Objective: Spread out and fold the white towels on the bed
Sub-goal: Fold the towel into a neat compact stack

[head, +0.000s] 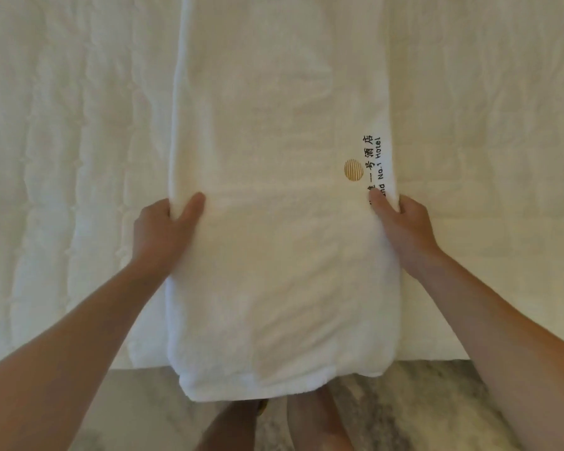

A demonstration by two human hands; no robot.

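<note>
A long white towel (274, 125), folded into a narrow strip, lies lengthwise on the bed (62, 141), and its near end hangs over the bed's front edge. A gold round logo and dark hotel lettering (365, 164) sit near its right edge. My left hand (163, 229) grips the towel's left edge, thumb on top and fingers tucked under. My right hand (401, 222) grips the right edge the same way, its thumb covering the bottom of the lettering.
The quilted white bed cover spreads to both sides of the towel. The bed's front edge (437, 358) runs across the lower frame. Below it is marbled grey floor (420, 408), with my legs (274, 428) right under the hanging towel end.
</note>
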